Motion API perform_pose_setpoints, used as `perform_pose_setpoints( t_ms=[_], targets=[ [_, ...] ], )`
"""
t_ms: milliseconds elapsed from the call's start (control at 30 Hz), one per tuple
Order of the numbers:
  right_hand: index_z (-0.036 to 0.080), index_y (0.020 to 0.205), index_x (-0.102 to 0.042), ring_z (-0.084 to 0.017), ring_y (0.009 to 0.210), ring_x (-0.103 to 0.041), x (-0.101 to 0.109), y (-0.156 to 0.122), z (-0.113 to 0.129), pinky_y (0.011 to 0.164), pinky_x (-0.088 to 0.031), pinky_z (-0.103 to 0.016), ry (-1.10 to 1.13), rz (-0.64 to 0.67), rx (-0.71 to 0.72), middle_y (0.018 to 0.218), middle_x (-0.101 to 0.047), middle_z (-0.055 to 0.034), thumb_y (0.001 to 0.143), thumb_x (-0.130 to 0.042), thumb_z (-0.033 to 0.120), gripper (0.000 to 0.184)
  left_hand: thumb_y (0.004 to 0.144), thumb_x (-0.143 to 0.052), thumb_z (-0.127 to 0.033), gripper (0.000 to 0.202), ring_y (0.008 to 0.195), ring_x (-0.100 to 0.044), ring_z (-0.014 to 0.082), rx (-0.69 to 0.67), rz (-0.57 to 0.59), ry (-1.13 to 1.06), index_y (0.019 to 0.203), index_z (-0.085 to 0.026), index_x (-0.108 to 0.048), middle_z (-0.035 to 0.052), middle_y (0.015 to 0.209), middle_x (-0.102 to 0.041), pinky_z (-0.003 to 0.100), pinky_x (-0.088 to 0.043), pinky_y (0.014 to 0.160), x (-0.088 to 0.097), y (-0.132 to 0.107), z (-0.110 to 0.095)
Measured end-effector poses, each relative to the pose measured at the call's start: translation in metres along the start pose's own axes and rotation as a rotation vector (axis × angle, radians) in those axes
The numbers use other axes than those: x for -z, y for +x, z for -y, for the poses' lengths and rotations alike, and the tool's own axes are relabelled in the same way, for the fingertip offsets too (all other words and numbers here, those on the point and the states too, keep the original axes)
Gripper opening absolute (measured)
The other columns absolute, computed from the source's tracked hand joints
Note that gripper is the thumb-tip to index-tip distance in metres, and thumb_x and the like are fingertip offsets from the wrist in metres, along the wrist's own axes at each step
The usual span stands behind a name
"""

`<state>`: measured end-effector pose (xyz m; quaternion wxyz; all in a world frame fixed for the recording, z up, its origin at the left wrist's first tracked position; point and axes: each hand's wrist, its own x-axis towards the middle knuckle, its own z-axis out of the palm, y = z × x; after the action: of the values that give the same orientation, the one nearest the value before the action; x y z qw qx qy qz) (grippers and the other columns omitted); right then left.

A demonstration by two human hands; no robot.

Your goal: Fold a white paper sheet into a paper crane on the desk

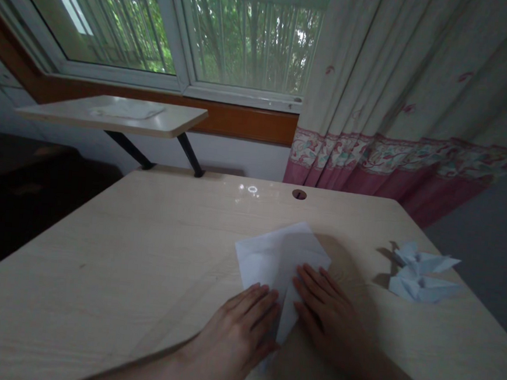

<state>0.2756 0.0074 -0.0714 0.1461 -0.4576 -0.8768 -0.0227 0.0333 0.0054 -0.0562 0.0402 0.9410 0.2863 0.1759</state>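
Note:
A white sheet of paper [275, 247] with folded flaps lies on the pale wooden desk, its lower end narrowing toward me. My left hand [242, 329] rests on the lower left flap, fingers stretched out and close together, the thumb near the paper's lower tip. Flat along the right edge lies my right hand [325, 307], its fingers extended over the paper. A seam between the two flaps shows between my hands. Part of the paper's lower left side is hidden under my left hand.
Two folded paper figures [425, 274] stand near the desk's right edge. A raised shelf [180, 117] on black legs, with a white item [130, 110] on it, is at the back left. A round cable hole [299, 194] sits near the back edge, below a window and curtain [374, 106].

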Motion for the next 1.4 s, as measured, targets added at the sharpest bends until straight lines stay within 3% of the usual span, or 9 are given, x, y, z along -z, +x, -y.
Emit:
perform_pose_setpoints(
  t_ms=[300,633,800,867,1000,1133,1200,1267,1400],
  targets=[
    [0.021,0.137,-0.047,-0.024,0.135,-0.036,-0.003,-0.004,-0.001,0.111,-0.029,-0.056,0.045,0.063,-0.005,0.143,-0.045,-0.0055,0.094,-0.044,0.024,0.043,0.098,-0.04,-0.02,0.03,0.113,-0.059,0.0215,-0.067,-0.055,-0.007,0.118,-0.012,-0.061,0.0073,0.122,-0.065,0.035,-0.05,0.099,-0.004,0.004,0.007],
    [0.025,0.143,-0.035,-0.022,0.138,-0.031,0.001,0.009,-0.017,0.114,-0.023,-0.054,0.117,0.098,0.076,0.146,-0.042,-0.0019,0.094,-0.044,0.022,0.05,0.099,-0.04,-0.022,0.029,0.116,-0.056,0.0213,-0.112,0.021,-0.017,0.119,-0.014,-0.058,0.008,0.128,-0.061,0.035,-0.046,0.101,-0.014,0.001,0.013],
    [0.029,0.143,-0.035,-0.023,0.138,-0.032,0.001,0.011,-0.024,0.115,-0.018,-0.056,0.134,0.099,0.089,0.145,-0.044,-0.001,0.094,-0.046,0.023,0.051,0.095,-0.052,-0.028,0.025,0.109,-0.059,0.0225,-0.039,0.071,-0.126,0.114,-0.015,-0.06,0.0073,0.116,-0.066,0.035,-0.049,0.095,-0.01,0.013,0.014],
    [0.03,0.143,-0.035,-0.023,0.138,-0.031,0.001,0.01,-0.027,0.114,-0.017,-0.057,0.12,0.116,0.09,0.146,-0.042,-0.0004,0.094,-0.045,0.024,0.05,0.088,-0.063,-0.032,0.031,0.108,-0.059,0.0248,0.022,0.129,-0.177,0.114,-0.015,-0.06,0.0084,0.114,-0.066,0.037,-0.05,0.093,-0.006,0.021,0.017],
    [0.032,0.14,-0.04,-0.023,0.138,-0.031,0.001,0.008,-0.032,0.112,-0.023,-0.055,0.114,0.108,0.061,0.146,-0.042,0.0012,0.094,-0.046,0.025,0.047,0.071,-0.075,-0.05,0.07,0.131,-0.041,0.0338,0.116,0.105,-0.219,0.125,-0.013,-0.051,0.0171,0.141,-0.045,0.048,-0.039,0.106,-0.008,0.033,0.027],
    [0.033,0.139,-0.042,-0.023,0.136,-0.035,0.002,0.006,-0.033,0.106,-0.03,-0.052,0.133,0.12,0.01,0.145,-0.044,-0.0001,0.095,-0.045,0.027,0.045,0.063,-0.077,-0.059,0.083,0.128,-0.045,0.0337,0.206,0.093,-0.216,0.127,-0.014,-0.048,0.0177,0.142,-0.044,0.046,-0.041,0.104,-0.014,0.038,0.029],
    [0.033,0.139,-0.043,-0.023,0.136,-0.034,0.003,0.006,-0.032,0.106,-0.03,-0.051,0.136,0.132,-0.005,0.145,-0.044,-0.0007,0.095,-0.044,0.027,0.044,0.07,-0.075,-0.053,0.075,0.126,-0.046,0.0329,0.211,0.09,-0.186,0.126,-0.013,-0.048,0.0176,0.141,-0.046,0.046,-0.042,0.104,-0.014,0.041,0.027],
    [0.033,0.139,-0.042,-0.023,0.136,-0.034,0.004,0.006,-0.031,0.107,-0.028,-0.051,0.147,0.137,-0.006,0.145,-0.044,-0.0008,0.096,-0.043,0.027,0.044,0.082,-0.067,-0.039,0.052,0.122,-0.05,0.0302,0.205,0.09,-0.16,0.123,-0.012,-0.05,0.0162,0.136,-0.051,0.043,-0.044,0.102,-0.013,0.045,0.027],
    [0.034,0.141,-0.039,-0.023,0.136,-0.034,0.005,0.008,-0.032,0.108,-0.025,-0.052,0.184,0.147,-0.002,0.146,-0.043,-0.0014,0.097,-0.041,0.031,0.044,0.093,-0.049,-0.016,0.017,0.105,-0.058,0.0241,0.192,0.061,-0.16,0.108,-0.014,-0.057,0.0105,0.113,-0.062,0.038,-0.05,0.093,-0.012,0.058,0.033]
  ],
)
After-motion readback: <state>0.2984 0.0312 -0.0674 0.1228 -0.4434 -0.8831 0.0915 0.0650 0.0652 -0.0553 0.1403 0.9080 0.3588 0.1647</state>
